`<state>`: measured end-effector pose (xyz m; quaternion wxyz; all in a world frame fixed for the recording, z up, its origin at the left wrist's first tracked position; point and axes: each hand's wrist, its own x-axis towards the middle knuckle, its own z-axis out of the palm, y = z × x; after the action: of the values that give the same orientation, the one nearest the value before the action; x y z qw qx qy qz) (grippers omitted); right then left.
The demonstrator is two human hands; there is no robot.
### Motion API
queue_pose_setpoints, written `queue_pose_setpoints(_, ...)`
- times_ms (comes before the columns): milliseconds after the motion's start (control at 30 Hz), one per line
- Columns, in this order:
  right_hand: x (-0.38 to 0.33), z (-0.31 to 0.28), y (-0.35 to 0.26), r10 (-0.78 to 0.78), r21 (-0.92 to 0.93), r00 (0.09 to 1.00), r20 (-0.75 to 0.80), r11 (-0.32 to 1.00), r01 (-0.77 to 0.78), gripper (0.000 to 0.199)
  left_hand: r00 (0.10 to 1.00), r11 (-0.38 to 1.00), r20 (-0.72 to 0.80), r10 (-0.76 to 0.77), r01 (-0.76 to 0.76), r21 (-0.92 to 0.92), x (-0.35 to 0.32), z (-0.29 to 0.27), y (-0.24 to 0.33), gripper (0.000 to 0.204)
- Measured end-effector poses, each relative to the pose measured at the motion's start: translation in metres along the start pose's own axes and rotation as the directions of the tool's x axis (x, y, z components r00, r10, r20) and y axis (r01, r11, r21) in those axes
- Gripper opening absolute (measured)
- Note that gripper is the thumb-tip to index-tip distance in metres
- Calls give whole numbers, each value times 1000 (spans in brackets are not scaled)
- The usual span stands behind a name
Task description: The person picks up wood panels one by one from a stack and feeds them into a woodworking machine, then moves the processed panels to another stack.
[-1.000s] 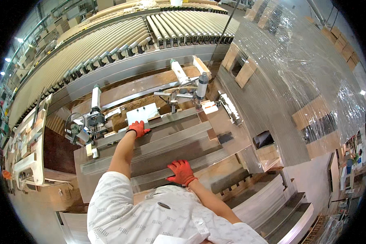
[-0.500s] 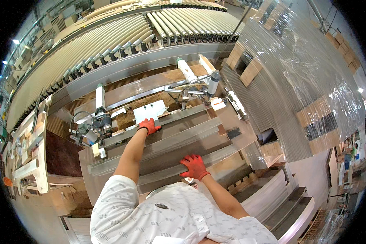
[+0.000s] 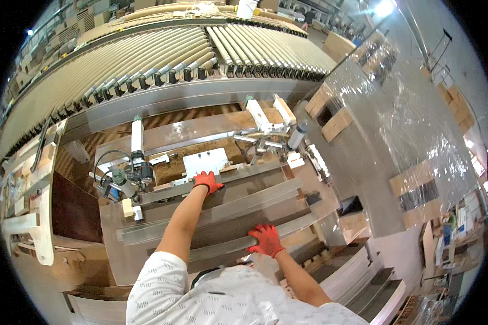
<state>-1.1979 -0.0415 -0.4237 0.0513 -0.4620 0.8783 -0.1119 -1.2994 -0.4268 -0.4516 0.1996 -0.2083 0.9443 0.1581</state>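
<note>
My left hand [image 3: 207, 182], in a red glove, lies with its fingers spread on the far long grey-brown strip [image 3: 249, 172]. Just beyond its fingertips is a flat white plate [image 3: 205, 161] with small dark knobs. My right hand [image 3: 267, 240], also red-gloved, rests with fingers apart on the near grey-brown strip [image 3: 222, 248], toward its right part. Between the two hands a middle strip [image 3: 238, 207] runs across the brown worktop [image 3: 116, 219]. The undersides of both hands are hidden from view.
Motor units stand at the far left [image 3: 141, 168] and far right [image 3: 297, 135] of the worktop. A roller conveyor [image 3: 146, 65] spans the back. Film-wrapped stacked boards [image 3: 374, 146] rise at the right. A pale wooden bench [image 3: 46, 216] is at the left.
The view has tilted, so the scene sits lower and more of the background shows. Both hands stay on the same strips, with little movement against them.
</note>
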Motion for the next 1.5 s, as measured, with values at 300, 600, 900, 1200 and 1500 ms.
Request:
queue_pose_setpoints(300,-2,12,0,12,-44,997,82,999,-9,76,998,996,-5,64,-64,-55,3,16,-8,99)
queue_pose_setpoints(600,-16,6,-5,-1,-61,1000,26,998,3,74,990,996,-118,81,-83,-13,-26,13,3,88)
queue_pose_setpoints(900,-31,-2,-3,-24,16,1000,-15,1000,24,74,906,957,-322,274,-291,-3,-37,32,-17,68)
queue_pose_setpoints(1200,-42,3,3,-29,21,989,-145,999,32,70,897,956,-332,293,-277,97,-37,30,-8,59)
queue_pose_setpoints(1500,-44,0,7,-31,44,994,-108,998,36,71,842,934,-407,353,-343,101,-44,28,-4,54)
